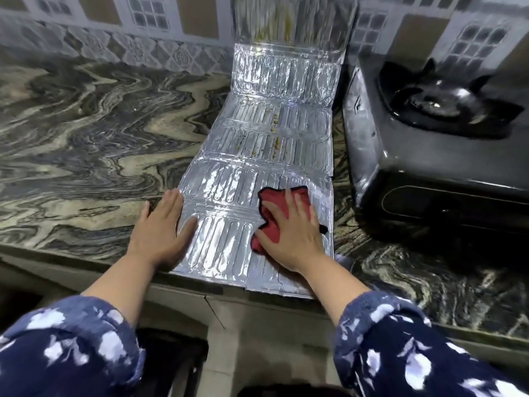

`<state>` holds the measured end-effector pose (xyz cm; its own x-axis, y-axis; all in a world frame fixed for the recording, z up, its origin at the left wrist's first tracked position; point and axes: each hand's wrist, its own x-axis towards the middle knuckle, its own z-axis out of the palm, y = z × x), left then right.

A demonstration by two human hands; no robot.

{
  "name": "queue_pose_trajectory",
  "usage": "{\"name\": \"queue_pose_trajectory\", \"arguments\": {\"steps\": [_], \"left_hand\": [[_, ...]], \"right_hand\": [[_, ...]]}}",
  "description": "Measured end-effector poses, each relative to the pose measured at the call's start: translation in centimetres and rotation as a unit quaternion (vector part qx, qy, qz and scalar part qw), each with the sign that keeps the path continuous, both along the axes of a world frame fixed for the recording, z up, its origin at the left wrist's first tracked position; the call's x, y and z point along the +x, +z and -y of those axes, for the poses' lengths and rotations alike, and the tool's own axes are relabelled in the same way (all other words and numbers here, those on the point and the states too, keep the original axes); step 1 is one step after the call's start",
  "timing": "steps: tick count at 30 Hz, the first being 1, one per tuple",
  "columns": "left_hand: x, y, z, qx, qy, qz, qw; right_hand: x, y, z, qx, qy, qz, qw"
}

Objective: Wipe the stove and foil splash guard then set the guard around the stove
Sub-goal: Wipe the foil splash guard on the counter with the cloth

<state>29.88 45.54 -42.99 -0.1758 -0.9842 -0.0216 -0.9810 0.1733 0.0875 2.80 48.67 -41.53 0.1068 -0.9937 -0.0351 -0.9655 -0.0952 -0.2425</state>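
Note:
The foil splash guard (257, 144) lies unfolded flat on the marble counter, its far panel leaning up against the tiled wall. Yellowish food specks dot its middle panels. My left hand (163, 227) rests flat, fingers spread, on the guard's near left edge. My right hand (292, 230) presses a red cloth (272, 204) with black trim onto the near right panel. The black gas stove (429, 144) stands to the right of the guard, with its burner at the upper right.
The marble counter (86, 124) stretches left of the guard. The guard's near end overhangs the counter's front edge (200, 290). The patterned tile wall (114, 24) runs along the back.

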Motion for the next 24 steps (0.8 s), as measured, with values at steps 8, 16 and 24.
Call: {"name": "queue_pose_trajectory", "arguments": {"steps": [8,16,24], "left_hand": [[-0.2,1.8,1.8,0.016,0.029,-0.035,0.999],[-3.8,1.0,6.2,0.029,0.051,-0.042,0.997],[-4.0,-0.3,6.2,-0.027,0.051,-0.047,0.997]], "right_hand": [[1.1,-0.2,0.5,0.033,-0.071,-0.021,0.997],[0.9,-0.1,2.5,0.038,-0.060,-0.036,0.997],[-2.0,-0.4,10.0,0.031,-0.103,-0.043,0.993]]}}
